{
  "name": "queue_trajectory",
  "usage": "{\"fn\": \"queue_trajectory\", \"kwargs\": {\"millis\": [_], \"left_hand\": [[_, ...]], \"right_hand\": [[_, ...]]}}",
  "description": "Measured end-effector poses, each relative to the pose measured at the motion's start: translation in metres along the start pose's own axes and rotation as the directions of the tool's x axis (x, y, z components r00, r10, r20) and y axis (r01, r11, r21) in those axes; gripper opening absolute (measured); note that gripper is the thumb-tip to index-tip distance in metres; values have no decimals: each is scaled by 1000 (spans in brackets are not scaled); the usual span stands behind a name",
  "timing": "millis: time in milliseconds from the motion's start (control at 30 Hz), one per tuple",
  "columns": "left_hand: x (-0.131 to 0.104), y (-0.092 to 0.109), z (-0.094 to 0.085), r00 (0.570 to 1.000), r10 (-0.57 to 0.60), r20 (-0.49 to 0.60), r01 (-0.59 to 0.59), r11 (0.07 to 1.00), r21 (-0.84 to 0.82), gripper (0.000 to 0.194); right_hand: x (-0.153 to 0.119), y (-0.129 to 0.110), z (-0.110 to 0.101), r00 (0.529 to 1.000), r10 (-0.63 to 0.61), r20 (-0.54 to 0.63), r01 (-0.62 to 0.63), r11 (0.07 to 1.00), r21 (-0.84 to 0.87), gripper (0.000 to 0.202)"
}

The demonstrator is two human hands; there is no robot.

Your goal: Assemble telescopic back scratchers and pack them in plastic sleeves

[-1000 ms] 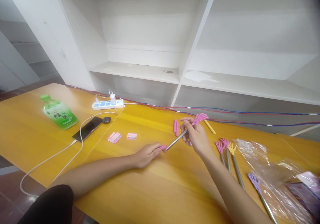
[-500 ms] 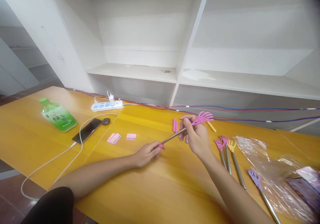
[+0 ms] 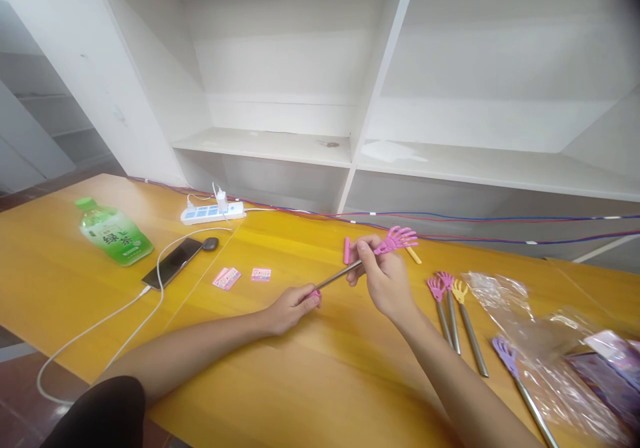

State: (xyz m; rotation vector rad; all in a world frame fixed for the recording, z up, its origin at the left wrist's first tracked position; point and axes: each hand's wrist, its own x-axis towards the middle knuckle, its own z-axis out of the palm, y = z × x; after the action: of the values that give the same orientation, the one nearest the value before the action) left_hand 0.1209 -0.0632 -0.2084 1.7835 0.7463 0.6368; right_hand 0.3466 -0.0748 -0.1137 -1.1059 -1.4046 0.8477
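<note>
Between my hands is a back scratcher with a pink claw head (image 3: 397, 239) and a thin metal rod (image 3: 337, 275). My right hand (image 3: 385, 278) is closed around the rod just below the claw. At the other end my left hand (image 3: 290, 310) grips the scratcher's pink handle, most of it hidden by the fingers. Close behind my right hand lies a pink tube (image 3: 347, 251), with a yellow tube (image 3: 413, 255) to its right. Pink back scratchers (image 3: 437, 291), a yellow one (image 3: 460, 293) and a purple one (image 3: 505, 357) lie to the right.
Clear plastic wrapping (image 3: 545, 361) spreads over the table's right side. Small pink cards (image 3: 261, 275) lie left of my hands. Farther left are a phone (image 3: 173, 263) on a white cable, a green tea bottle (image 3: 117, 235) and a power strip (image 3: 213, 213). White shelving (image 3: 265, 147) stands behind.
Both hands and the back scratcher have shifted slightly left in view, along with the whole scene. The grip of each hand looks the same.
</note>
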Motion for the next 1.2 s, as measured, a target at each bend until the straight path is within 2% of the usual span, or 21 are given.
{"fn": "queue_trajectory", "kwargs": {"millis": [400,567,700,1200], "left_hand": [[1,-13,2,995,-99,-4,99,995,4,56],[1,-11,3,991,-128,-37,128,992,6,59],[0,-9,4,992,-126,-20,127,992,12,59],[0,-2,4,988,-149,-35,147,988,-49,60]], "right_hand": [[-7,-2,8,998,-49,41,51,997,-55,58],[-12,-5,10,996,-56,76,63,994,-87,57],[-15,-5,10,993,-66,94,78,989,-125,54],[-17,-8,11,993,-65,99,79,986,-146,54]]}}
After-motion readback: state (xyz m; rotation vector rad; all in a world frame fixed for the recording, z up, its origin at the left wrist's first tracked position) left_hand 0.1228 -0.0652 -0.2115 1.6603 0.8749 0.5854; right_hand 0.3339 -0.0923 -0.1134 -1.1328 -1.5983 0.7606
